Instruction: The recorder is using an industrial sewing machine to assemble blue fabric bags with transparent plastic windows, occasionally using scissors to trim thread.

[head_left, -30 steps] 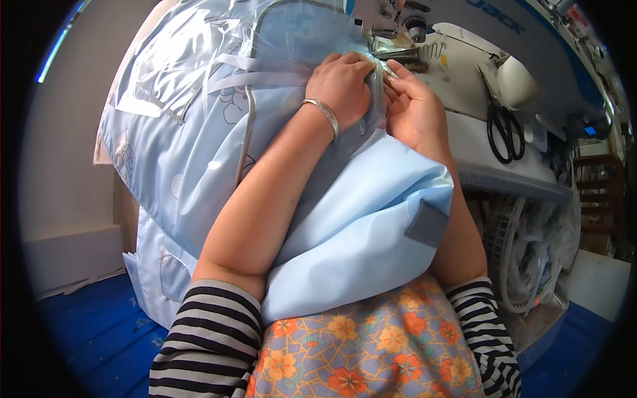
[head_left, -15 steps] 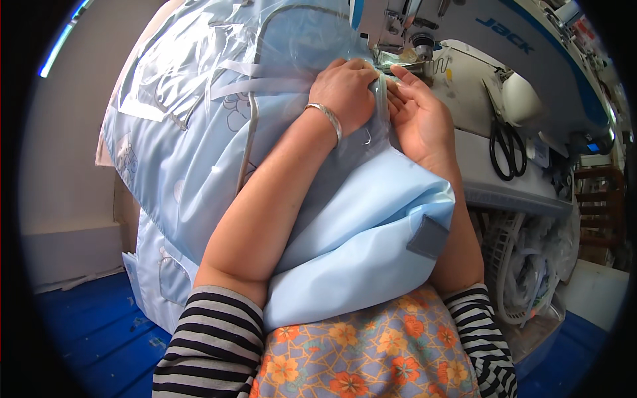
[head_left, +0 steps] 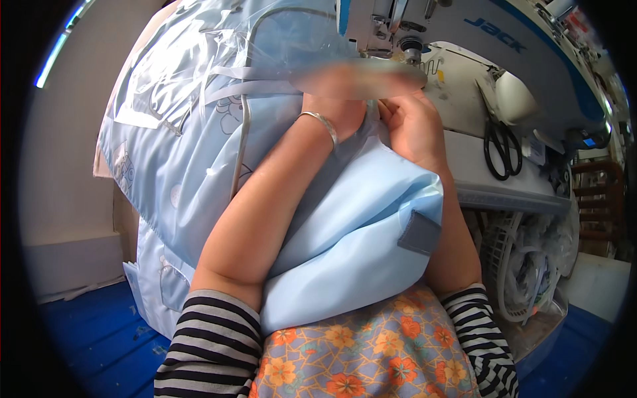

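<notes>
Light blue, smooth fabric (head_left: 345, 232) lies bunched over my lap and rises to my hands below the sewing machine's head (head_left: 398, 30). My left hand (head_left: 337, 113), with a silver bangle at the wrist, is closed on the fabric's upper edge. Facing it from the right, my right hand (head_left: 418, 129) has its fingers curled in against the same edge. A blurred patch covers most fingertips, so their exact grip is hidden. A dark grey patch (head_left: 419, 232) sits on the fabric's right fold. Clear plastic sheeting (head_left: 179, 66) and white straps (head_left: 255, 87) lie to the left.
Black-handled scissors (head_left: 502, 149) and a white rounded object (head_left: 516, 96) are on the machine table (head_left: 474, 156) at right. Below hangs a white plastic basket (head_left: 504, 265) with clear wrapping in it. A wall (head_left: 66, 166) stands at left.
Both hands and the fabric between them have shifted slightly left, the right hand most, with its wrist drawn closer in. The view has also moved a little. The fingertips are now blurred.
</notes>
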A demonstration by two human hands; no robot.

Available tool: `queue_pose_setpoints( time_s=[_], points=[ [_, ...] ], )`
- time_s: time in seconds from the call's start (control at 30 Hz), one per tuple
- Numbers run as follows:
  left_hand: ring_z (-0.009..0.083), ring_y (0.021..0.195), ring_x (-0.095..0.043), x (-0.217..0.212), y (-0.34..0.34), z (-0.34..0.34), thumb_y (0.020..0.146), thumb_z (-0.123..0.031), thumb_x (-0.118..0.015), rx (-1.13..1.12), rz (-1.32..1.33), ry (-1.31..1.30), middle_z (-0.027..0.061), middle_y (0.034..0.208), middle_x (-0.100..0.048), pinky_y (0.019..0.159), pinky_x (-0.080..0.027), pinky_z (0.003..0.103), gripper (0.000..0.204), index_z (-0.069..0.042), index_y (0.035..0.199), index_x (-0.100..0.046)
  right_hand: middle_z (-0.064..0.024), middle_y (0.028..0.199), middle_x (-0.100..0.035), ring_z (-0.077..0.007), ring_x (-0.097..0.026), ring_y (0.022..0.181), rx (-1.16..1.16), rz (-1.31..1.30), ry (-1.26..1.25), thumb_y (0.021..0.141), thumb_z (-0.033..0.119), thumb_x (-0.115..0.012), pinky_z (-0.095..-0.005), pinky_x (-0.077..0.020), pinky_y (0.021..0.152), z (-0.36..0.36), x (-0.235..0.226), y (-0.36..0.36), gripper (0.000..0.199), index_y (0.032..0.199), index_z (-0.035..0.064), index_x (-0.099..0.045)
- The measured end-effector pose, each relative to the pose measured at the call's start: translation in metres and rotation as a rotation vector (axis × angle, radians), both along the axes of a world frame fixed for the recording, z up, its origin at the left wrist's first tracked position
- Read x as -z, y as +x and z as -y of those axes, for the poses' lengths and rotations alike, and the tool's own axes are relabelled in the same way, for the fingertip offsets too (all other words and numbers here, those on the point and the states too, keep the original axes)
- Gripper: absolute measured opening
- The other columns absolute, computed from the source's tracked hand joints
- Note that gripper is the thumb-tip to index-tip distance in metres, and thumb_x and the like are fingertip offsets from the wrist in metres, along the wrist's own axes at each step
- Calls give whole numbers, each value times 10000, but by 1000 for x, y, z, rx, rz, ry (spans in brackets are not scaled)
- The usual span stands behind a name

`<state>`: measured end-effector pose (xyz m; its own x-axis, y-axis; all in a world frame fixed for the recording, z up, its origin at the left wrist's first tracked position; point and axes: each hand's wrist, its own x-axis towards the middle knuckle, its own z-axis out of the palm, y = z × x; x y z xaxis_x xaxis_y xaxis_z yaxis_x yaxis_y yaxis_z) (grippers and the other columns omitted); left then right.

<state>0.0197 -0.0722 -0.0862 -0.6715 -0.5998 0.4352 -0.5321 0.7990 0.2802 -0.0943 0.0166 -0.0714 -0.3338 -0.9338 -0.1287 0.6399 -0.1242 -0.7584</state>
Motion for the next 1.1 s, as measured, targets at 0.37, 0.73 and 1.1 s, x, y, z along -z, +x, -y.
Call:
queue_pose_setpoints(
  time_s=[0.37,0.73,1.1],
  points=[
    [247,1123,-566,-1,10,4,775,-96,-585,59,93,-89,58,1166,-616,902,-477,378,255,-107,1016,-670,-142,1207,-609,-306,-613,1076,91,-1809,-326,774,-6,-648,-376,-501,927,-30,25,-20,297,1068,39,-653],
    [246,1165,-546,-10,26,2,714,-96,-685,134,262,-101,63,1215,-589,928,-486,357,458,-125,1168,-629,-92,992,-672,-255,-666,890,19,-2103,-449,746,125,-610,-327,-552,732,-22,28,-15,185,908,47,-652],
    [266,1179,-543,-4,23,-8,794,-98,-613,100,208,-105,108,1244,-585,956,-470,362,393,-85,1187,-608,-74,942,-668,-249,-669,848,10,-2141,-487,747,129,-598,-325,-556,680,-18,22,-22,170,900,64,-633]
  ],
)
